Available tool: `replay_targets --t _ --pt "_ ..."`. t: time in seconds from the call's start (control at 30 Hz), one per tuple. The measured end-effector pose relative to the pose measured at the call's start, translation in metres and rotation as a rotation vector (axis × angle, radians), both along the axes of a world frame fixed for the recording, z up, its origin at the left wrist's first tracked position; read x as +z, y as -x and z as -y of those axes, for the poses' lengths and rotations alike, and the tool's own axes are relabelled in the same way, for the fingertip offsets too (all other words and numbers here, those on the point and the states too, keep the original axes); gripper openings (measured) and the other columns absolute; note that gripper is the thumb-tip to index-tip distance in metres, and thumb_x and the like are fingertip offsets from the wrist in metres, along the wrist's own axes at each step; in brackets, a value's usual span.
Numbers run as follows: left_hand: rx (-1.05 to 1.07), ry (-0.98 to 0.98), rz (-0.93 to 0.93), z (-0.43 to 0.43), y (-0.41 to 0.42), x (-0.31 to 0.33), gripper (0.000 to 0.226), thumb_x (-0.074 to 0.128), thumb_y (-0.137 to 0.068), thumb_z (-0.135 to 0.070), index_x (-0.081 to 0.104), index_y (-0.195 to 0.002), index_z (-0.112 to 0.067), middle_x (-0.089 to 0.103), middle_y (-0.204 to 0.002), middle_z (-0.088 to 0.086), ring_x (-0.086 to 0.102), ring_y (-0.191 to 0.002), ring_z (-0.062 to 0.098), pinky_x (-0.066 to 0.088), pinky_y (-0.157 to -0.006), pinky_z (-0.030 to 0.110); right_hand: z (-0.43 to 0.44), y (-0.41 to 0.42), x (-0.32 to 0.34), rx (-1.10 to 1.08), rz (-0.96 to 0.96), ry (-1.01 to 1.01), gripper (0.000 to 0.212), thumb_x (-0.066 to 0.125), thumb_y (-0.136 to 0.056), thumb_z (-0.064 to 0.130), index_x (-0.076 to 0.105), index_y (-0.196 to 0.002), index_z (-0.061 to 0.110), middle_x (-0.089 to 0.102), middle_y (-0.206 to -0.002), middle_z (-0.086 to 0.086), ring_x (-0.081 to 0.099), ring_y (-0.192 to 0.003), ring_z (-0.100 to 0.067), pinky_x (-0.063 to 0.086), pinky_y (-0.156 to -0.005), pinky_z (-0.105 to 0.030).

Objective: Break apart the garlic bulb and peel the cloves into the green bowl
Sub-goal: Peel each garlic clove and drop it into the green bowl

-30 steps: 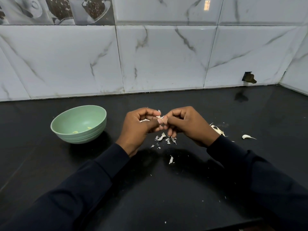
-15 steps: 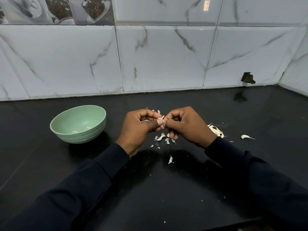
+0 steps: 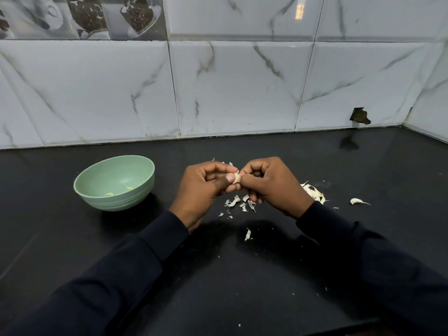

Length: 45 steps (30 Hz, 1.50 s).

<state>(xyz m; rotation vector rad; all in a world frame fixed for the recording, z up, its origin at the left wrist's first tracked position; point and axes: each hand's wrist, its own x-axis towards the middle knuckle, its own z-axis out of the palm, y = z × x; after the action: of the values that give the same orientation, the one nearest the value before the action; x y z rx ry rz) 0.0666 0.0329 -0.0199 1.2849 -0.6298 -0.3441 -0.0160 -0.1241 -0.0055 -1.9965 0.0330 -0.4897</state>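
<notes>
Low in the frame, dark navy sleeves [image 3: 121, 275] crossed the glossy black stone countertop [image 3: 242, 282]; white papery skin scraps [image 3: 238, 202] lay at centre; just above them the left hand [image 3: 203, 187] and right hand [image 3: 274, 185], fingers curled, pinched one small pale garlic clove [image 3: 236, 178] between their tips; the ribbed green bowl [image 3: 116, 200] sat centre-left, two yellowish pieces inside; a loose whitish clove [image 3: 356, 201] lay right; white marbled wall tiles [image 3: 242, 88] rose behind

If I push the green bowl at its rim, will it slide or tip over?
The green bowl probably slides easily: the black counter looks smooth and glossy. It is likely light, holding only two small garlic pieces, so a high push might rock it on its narrower base.
</notes>
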Motion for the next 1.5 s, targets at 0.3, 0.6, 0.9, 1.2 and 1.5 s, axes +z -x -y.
replay_targets --t 0.3,0.6,0.9,1.2,1.5 --pt "-0.053 -0.027 -0.055 -0.002 -0.003 0.001 0.013 0.069 -0.089 0.007 0.071 -0.102 0.008 0.073 -0.094 0.029 0.074 -0.085 0.027 0.062 -0.082 0.029 -0.001 -0.002 0.000 -0.035 0.014 0.035 0.027 0.071 -0.076 0.033 0.069 -0.076 0.006 0.068 -0.060 -0.009 0.057 -0.046 -0.016 0.044 -0.047 -0.023" --pt "-0.155 0.075 -0.199 -0.008 -0.007 0.004 0.020 0.059 -0.093 0.010 0.064 -0.112 0.014 0.070 -0.108 0.028 0.072 -0.104 0.042 0.060 -0.091 0.033 0.016 -0.001 0.004 -0.132 -0.175 0.212 0.031 0.056 -0.093 0.018 0.062 -0.065 0.006 0.057 -0.050 -0.003 0.051 -0.042 -0.014 0.038 -0.045 -0.018" --pt "-0.021 -0.101 -0.001 -0.006 -0.009 -0.001 0.019 0.070 -0.089 0.002 0.072 -0.107 -0.004 0.070 -0.083 0.011 0.069 -0.077 0.016 0.055 -0.066 0.022 0.015 -0.001 0.000 0.011 -0.120 0.246 0.006 0.077 -0.087 0.010 0.075 -0.082 0.010 0.069 -0.061 0.004 0.064 -0.052 -0.011 0.052 -0.055 -0.026" --pt "0.032 -0.099 0.136 -0.007 -0.007 0.003 0.014 0.074 -0.085 0.005 0.067 -0.097 0.008 0.072 -0.085 0.024 0.076 -0.073 0.030 0.059 -0.062 0.024 0.012 0.003 0.000 0.061 0.110 0.252 0.012 0.077 -0.091 0.010 0.078 -0.103 0.013 0.077 -0.079 -0.003 0.076 -0.069 -0.020 0.064 -0.068 -0.039" --pt "-0.007 -0.073 0.126 -0.008 -0.008 0.007 0.011 0.074 -0.085 0.005 0.069 -0.093 0.011 0.075 -0.084 0.023 0.077 -0.074 0.030 0.062 -0.067 0.025 0.010 0.004 0.000 -0.022 0.321 0.449 0.007 0.080 -0.087 0.007 0.078 -0.093 0.010 0.073 -0.081 0.003 0.069 -0.068 -0.011 0.058 -0.063 -0.033"
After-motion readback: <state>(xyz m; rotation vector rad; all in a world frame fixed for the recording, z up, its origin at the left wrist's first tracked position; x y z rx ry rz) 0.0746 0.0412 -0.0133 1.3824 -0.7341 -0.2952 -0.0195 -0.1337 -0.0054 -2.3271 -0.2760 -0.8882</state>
